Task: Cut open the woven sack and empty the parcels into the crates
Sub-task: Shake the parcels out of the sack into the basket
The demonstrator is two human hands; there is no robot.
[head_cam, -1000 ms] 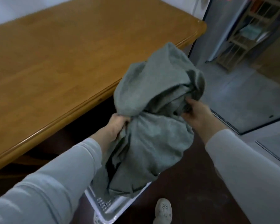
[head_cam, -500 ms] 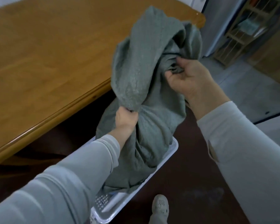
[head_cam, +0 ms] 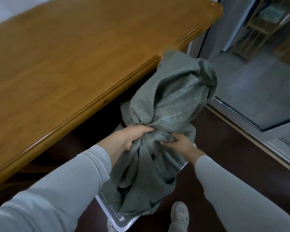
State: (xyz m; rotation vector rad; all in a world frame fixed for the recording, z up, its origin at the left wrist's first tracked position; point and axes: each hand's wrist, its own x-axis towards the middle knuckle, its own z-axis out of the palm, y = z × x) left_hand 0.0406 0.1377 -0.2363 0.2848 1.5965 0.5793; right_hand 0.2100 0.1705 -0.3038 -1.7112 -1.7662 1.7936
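Note:
A grey-green woven sack (head_cam: 171,97) hangs bunched in the air beside the table edge, its lower part draping down into a white plastic crate (head_cam: 117,220) on the floor. My left hand (head_cam: 131,136) grips the sack at its gathered waist from the left. My right hand (head_cam: 179,143) pinches the same gathered fabric from the right, just below. The crate's inside is almost fully covered by the sack, so any parcels are hidden.
A large wooden table (head_cam: 65,64) fills the left and top, its edge close to the sack. My light shoe (head_cam: 179,213) stands on the dark floor right of the crate. A sliding door track (head_cam: 241,118) and a wooden rack (head_cam: 261,25) lie to the right.
My right hand dropped from the sack's upper fold down to the gathered waist next to my left hand. The sack's top has sunk lower and shifted to the right, off the table edge.

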